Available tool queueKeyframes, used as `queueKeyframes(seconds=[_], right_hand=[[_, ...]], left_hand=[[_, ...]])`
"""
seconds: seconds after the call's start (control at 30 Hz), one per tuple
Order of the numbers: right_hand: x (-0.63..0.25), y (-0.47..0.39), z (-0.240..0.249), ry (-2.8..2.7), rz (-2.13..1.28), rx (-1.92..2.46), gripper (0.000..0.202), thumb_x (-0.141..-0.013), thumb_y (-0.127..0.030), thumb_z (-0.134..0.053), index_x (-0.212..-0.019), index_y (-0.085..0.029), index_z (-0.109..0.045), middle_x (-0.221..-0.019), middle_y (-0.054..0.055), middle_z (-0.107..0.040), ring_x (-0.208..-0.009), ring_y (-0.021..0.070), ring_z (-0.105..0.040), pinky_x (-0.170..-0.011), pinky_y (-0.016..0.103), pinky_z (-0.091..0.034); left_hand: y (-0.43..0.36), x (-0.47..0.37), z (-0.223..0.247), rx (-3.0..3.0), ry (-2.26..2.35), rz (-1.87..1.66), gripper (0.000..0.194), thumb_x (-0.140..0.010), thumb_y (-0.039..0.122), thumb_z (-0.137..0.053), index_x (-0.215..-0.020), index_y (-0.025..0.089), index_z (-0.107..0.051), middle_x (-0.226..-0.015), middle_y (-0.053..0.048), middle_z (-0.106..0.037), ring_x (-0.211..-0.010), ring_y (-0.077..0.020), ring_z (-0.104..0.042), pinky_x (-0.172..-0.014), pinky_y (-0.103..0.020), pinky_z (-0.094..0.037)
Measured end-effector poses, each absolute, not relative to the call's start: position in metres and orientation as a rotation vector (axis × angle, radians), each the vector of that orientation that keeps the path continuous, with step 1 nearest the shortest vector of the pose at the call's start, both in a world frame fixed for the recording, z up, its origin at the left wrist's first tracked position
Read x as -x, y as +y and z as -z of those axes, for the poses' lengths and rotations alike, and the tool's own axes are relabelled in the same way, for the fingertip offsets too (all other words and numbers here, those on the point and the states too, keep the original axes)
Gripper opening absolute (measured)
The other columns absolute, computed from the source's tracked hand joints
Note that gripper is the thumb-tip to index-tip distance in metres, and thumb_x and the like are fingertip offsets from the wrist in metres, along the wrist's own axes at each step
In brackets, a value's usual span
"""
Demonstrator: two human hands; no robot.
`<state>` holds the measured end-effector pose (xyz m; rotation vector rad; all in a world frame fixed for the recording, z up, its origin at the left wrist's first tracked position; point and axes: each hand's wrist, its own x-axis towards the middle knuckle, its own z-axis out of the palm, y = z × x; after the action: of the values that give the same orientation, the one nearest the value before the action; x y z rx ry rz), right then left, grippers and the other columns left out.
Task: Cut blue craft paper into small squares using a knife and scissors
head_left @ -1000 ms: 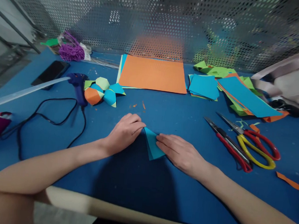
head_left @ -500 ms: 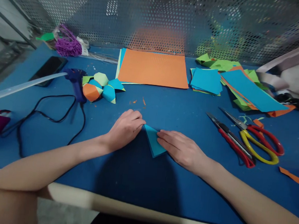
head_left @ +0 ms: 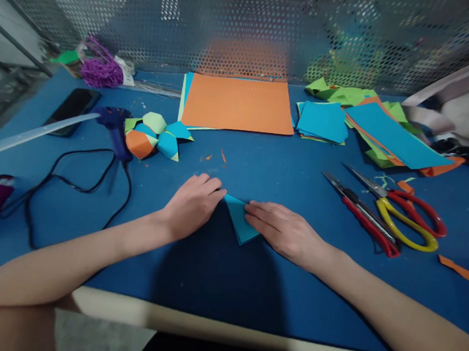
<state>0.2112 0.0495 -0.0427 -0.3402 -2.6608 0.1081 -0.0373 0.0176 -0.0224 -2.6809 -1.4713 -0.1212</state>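
A small blue paper (head_left: 239, 223), folded to a triangle, lies on the tabletop between my hands. My left hand (head_left: 196, 199) is closed, its fingertips pinching the paper's upper left corner. From the right, my right hand (head_left: 285, 228) lies over the triangle with fingers together and outstretched, pressing its right part down and hiding it. Up and to the left sits a folded paper piece (head_left: 142, 142) in orange, blue and pale green, beside a blue glue gun (head_left: 118, 131) with a long clear glue stick.
Behind my hands lies a stack of orange sheets (head_left: 240, 104). Blue paper squares (head_left: 323, 122) and paper strips (head_left: 396, 135) are at the back right. A utility knife (head_left: 363, 218) and scissors (head_left: 407, 227) rest right. A black cord (head_left: 79, 189) loops left, near a phone (head_left: 75, 110).
Both hands and the folded paper hold almost the same position. The whole view has shifted slightly.
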Motion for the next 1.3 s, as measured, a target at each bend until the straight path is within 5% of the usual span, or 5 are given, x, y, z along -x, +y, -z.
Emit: queueKeyframes(seconds=[0.27,0.77,1.3], right_hand=[[-0.210,0.050,0.039,-2.673,-0.098,0.327,0.035,-0.099,-0.012,-0.036,-0.114,-0.009,-0.067,-0.119,0.017,-0.070,-0.117,0.0261,-0.063,-0.093,0.042,-0.058],[-0.209,0.051,0.034,-2.639,-0.003,0.257,0.033,-0.100,-0.012,-0.037,-0.104,-0.006,-0.069,-0.103,0.016,-0.073,-0.096,0.0239,-0.066,-0.080,0.038,-0.057],[-0.211,0.053,0.035,-2.654,-0.017,0.262,0.033,-0.101,-0.014,-0.036,-0.106,-0.009,-0.068,-0.108,0.010,-0.074,-0.101,0.0211,-0.063,-0.084,0.036,-0.052]], left_hand=[[0.006,0.036,0.033,2.746,-1.260,0.544,0.030,-0.096,0.010,-0.038,-0.113,0.012,-0.062,-0.118,-0.015,-0.065,-0.114,-0.0250,-0.060,-0.096,-0.044,-0.051],[0.011,0.034,0.041,2.718,-1.083,0.810,0.018,-0.096,0.012,-0.044,-0.101,0.012,-0.062,-0.099,-0.012,-0.070,-0.095,-0.0209,-0.068,-0.083,-0.037,-0.059],[0.011,0.032,0.041,2.744,-1.085,0.816,0.015,-0.095,0.015,-0.050,-0.103,0.011,-0.061,-0.102,-0.014,-0.068,-0.097,-0.0232,-0.066,-0.085,-0.041,-0.059]])
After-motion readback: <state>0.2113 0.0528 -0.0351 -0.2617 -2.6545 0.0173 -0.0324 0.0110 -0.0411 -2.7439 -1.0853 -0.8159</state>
